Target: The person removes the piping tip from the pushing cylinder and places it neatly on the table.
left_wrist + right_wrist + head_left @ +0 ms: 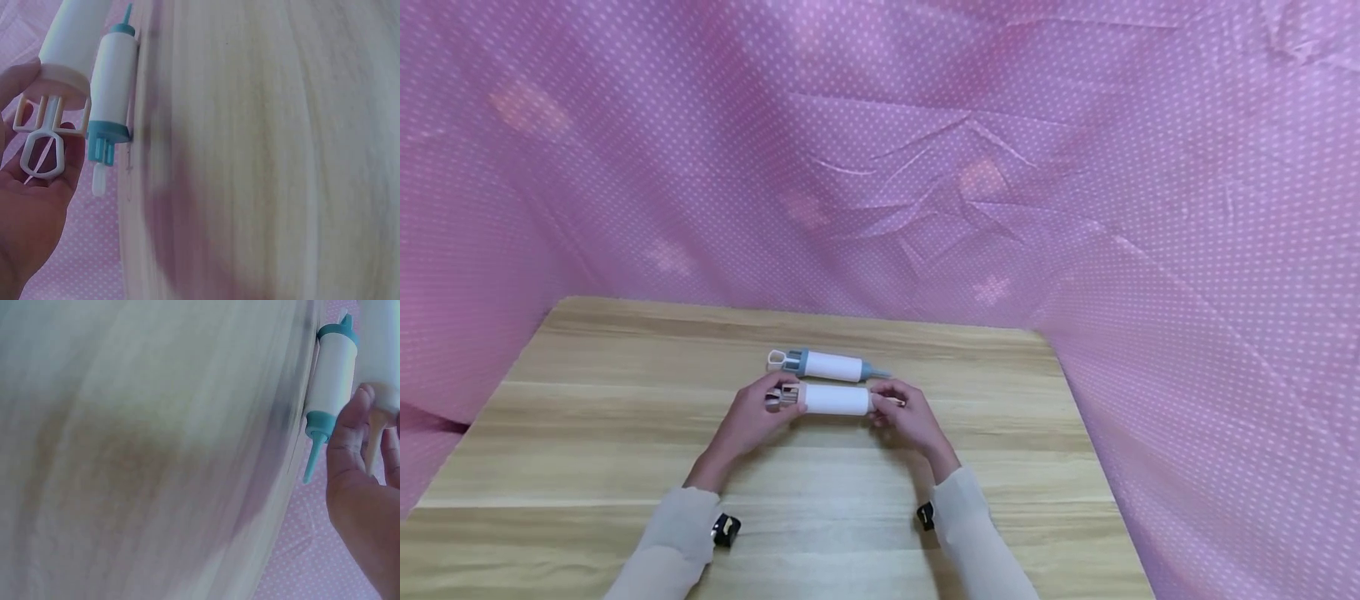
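Note:
Both hands hold one syringe with a thick white barrel (pixel 837 399) and pinkish-beige ends, lying crosswise between them. My left hand (pixel 756 418) grips its plunger end, with the thumb at the collar; the white pull ring (pixel 42 172) shows by the palm in the left wrist view. At the other end, my right hand (pixel 913 414) pinches the tip end around the beige nozzle (pixel 375 440). Just behind lies a second syringe (pixel 833 367) on the table, with a white barrel and teal ends, its ring to the left and its nozzle to the right.
The wood-grain table (pixel 625 417) spreads out around the hands. A pink dotted cloth (pixel 880 167) hangs behind it and along both sides. Small black devices (pixel 726 530) sit at the wrists by the pale sleeves (pixel 673 529).

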Motion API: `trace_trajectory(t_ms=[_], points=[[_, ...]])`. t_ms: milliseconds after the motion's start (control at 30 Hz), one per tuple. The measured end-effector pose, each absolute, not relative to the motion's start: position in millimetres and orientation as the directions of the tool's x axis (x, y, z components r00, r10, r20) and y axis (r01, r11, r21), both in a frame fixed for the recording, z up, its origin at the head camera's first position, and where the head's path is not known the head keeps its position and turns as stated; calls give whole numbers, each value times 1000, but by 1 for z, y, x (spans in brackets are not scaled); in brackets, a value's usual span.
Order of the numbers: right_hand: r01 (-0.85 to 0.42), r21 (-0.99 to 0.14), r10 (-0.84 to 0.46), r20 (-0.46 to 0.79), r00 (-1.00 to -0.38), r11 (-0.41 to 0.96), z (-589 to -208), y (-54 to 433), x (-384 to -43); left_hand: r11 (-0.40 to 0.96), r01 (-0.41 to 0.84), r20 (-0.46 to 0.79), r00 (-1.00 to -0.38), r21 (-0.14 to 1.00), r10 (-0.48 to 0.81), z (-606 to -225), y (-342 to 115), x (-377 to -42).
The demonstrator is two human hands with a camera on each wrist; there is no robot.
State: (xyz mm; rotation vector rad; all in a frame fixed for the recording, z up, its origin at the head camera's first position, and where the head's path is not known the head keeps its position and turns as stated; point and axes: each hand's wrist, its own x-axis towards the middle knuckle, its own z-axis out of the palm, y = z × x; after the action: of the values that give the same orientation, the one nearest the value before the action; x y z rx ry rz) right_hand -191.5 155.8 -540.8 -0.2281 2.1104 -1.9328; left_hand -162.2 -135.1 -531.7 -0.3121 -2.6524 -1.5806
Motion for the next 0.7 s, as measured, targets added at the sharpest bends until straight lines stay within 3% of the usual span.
trace_trajectory(t_ms=[400, 700], points=[[-2, -998, -311, -19, -950, 66, -525, 161, -185, 443, 266, 191, -959, 856, 207, -521, -138, -159], [-7, -1000, -325, 2, -946, 12, -519, 166, -180, 392, 211, 141, -970, 895, 199, -514, -139, -155]])
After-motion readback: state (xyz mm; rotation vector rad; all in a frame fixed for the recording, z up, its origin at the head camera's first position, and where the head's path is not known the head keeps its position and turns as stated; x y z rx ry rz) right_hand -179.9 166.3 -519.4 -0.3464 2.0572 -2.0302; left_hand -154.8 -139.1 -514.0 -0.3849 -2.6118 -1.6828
